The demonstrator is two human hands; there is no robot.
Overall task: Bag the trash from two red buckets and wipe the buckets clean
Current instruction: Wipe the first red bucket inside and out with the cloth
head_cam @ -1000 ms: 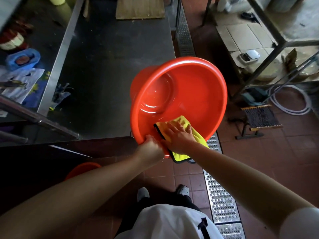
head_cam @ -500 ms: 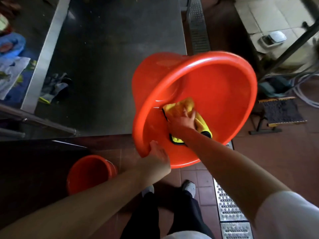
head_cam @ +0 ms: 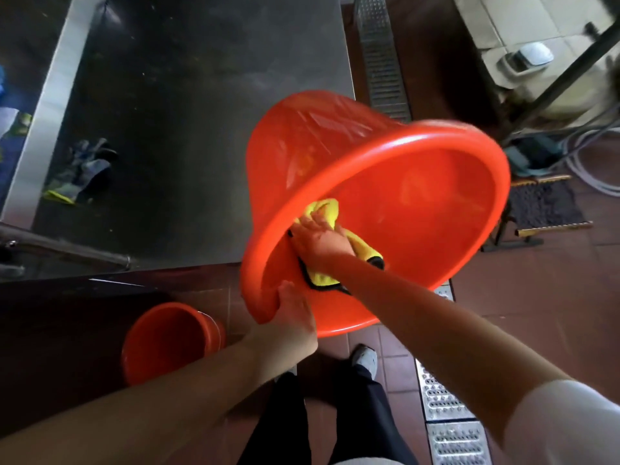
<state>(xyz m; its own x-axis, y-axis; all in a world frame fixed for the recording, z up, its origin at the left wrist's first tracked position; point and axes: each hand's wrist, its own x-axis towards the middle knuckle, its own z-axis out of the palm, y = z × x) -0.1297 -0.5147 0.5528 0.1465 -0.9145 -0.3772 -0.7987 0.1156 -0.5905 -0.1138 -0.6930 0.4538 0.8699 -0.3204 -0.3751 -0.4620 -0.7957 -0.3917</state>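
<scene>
1. Wiping is the step in hand: the right hand (head_cam: 318, 241) is inside the tilted red bucket (head_cam: 419, 209) and presses a yellow microfibre cloth (head_cam: 327, 209) against the inner wall near the rim, its fingers spread over the bunched cloth rather than wrapped round it.
2. The left hand (head_cam: 292, 313) holds this bucket up off the floor, its grip closed round the lower edge of the rim, with the thumb on the outside and the fingers hidden behind the plastic.
3. The bucket is held in the air, mouth turned toward the person, beside the corner of the steel tabletop (head_cam: 201, 129); I cannot tell whether its base touches that corner.
4. A second red bucket (head_cam: 167, 337) stands upright on the tiled floor (head_cam: 536, 297) below the left forearm, near the person's feet; its inside is in shadow, so its state is unclear.
5. Handling, as a judgement: the bucket looks like thin, light plastic, stiff at the rolled rim and likely to flex in the wall. The glossy surface may be slippery if wet.
6. The rim is the best place to hold; a one-handed hold there could let the bucket twist under the wiping pressure.
7. The cloth is soft and will fold into the curve of the base.
</scene>
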